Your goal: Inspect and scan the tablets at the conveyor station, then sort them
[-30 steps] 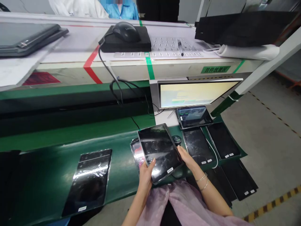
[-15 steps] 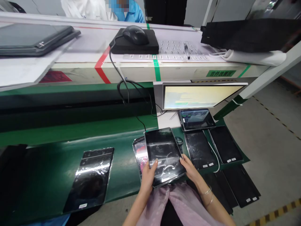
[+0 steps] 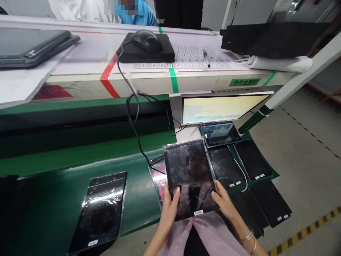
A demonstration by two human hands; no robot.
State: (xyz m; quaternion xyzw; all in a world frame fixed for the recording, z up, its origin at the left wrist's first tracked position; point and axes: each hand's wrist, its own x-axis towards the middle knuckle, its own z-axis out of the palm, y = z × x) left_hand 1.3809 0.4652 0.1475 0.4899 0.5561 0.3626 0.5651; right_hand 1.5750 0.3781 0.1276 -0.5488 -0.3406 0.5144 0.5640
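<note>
Between my two hands is a dark tablet [image 3: 190, 170] with a glossy screen and a small white label at its lower edge. My left hand [image 3: 170, 202] grips its lower left side, thumb on the screen. On the opposite edge, my right hand [image 3: 222, 199] holds the lower right side with the thumb on top. Partly hidden beneath the held tablet lies a wrapped item with pink on it [image 3: 160, 176]. Another glossy tablet in film [image 3: 102, 209] rests on the green mat to the left.
Several dark tablets [image 3: 226, 167] lie on the right, below a lit monitor [image 3: 221, 106]. Over the bench runs a shelf [image 3: 87, 83] carrying a mouse [image 3: 147, 40], a pen [image 3: 206, 58] and a black device [image 3: 34, 48]. A black cable [image 3: 137, 131] hangs down. A person sits beyond.
The held tablet has turned more upright and tipped toward me, so its white label and a reflection now show. Both hands keep their grip. The view has shifted slightly.
</note>
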